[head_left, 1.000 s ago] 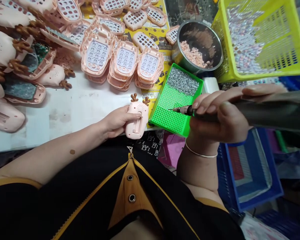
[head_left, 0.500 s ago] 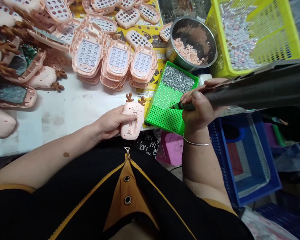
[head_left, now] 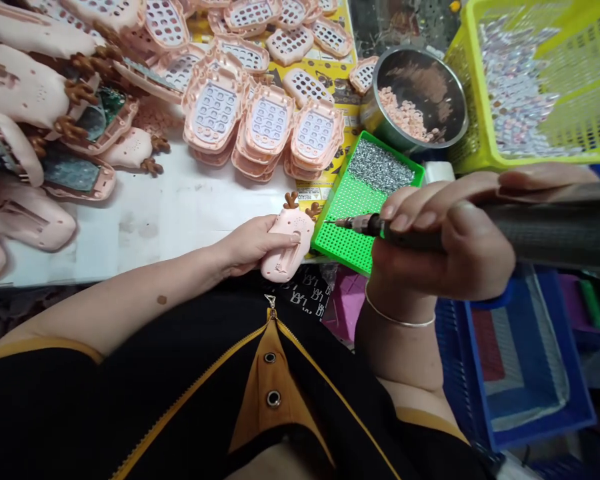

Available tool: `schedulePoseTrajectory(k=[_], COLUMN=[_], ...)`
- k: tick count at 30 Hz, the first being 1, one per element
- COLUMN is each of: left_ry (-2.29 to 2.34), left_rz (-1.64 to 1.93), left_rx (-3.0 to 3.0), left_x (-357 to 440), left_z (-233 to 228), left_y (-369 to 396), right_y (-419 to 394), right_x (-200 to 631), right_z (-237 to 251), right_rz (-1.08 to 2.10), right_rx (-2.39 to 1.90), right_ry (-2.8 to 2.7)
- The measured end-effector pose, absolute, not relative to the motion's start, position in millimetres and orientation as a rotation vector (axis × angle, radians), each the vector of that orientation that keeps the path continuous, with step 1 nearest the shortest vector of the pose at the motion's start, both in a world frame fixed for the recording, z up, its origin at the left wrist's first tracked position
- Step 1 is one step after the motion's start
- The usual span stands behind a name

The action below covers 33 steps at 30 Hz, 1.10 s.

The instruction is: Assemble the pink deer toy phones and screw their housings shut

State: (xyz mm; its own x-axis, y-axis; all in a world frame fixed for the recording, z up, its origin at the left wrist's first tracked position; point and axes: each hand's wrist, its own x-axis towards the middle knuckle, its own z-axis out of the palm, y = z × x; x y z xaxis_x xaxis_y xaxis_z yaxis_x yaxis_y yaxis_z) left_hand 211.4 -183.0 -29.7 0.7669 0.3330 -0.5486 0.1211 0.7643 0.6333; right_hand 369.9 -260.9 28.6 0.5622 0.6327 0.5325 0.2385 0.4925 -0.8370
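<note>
My left hand (head_left: pixel 253 245) grips a pink toy phone (head_left: pixel 300 235) with brown antlers, its back side up and the thumb pressed across it. Screw holes and a long recess show in that back. In my right hand (head_left: pixel 445 240) is a dark electric screwdriver (head_left: pixel 540 223), held nearly level with its bit pointing left. The tip hovers close to the toy's antlers, apart from its back; whether a screw sits on it is too small to tell. Under the bit lies a green perforated tray (head_left: pixel 350 250) with a heap of small silver screws (head_left: pixel 380 163) at its far end.
Stacked pink keypad shells (head_left: pixel 213 113) stand at the back, left of a steel bowl (head_left: pixel 420 100) of small pink parts. A yellow basket (head_left: pixel 570 87) sits at the far right. More antlered phones (head_left: pixel 35 217) pile up on the left. Blue crates (head_left: pixel 525 373) stand lower right.
The screwdriver's tip has lifted away from the tray's holes and turned nearly level, closer to the toy phone. My left hand still holds the phone. The whole view has shifted.
</note>
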Motion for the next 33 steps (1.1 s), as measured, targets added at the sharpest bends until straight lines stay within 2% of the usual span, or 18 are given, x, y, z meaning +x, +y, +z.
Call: schedulePoseTrajectory(k=[3, 8, 17, 26, 33], left_ry=[0.684, 0.642, 0.604, 0.566, 0.627], left_rz=[0.155, 0.174, 0.139, 0.134, 0.155], left_rx=[0.708, 0.706, 0.724, 0.718, 0.647], left_x=[212, 211, 210, 208, 208], left_z=[-30, -30, -34, -36, -29], left_y=[-185, -184, -182, -179, -179], right_y=[-253, -234, -232, -222, -232], right_x=[343, 328, 337, 337, 346], right_z=[34, 24, -5, -3, 7], right_rz=[0.274, 0.252, 0.305, 0.348, 0.242], right_rx=[-0.855, -0.743, -1.085, -0.884, -0.778], right_ry=[-1.123, -1.171, -1.168, -1.337, -1.165])
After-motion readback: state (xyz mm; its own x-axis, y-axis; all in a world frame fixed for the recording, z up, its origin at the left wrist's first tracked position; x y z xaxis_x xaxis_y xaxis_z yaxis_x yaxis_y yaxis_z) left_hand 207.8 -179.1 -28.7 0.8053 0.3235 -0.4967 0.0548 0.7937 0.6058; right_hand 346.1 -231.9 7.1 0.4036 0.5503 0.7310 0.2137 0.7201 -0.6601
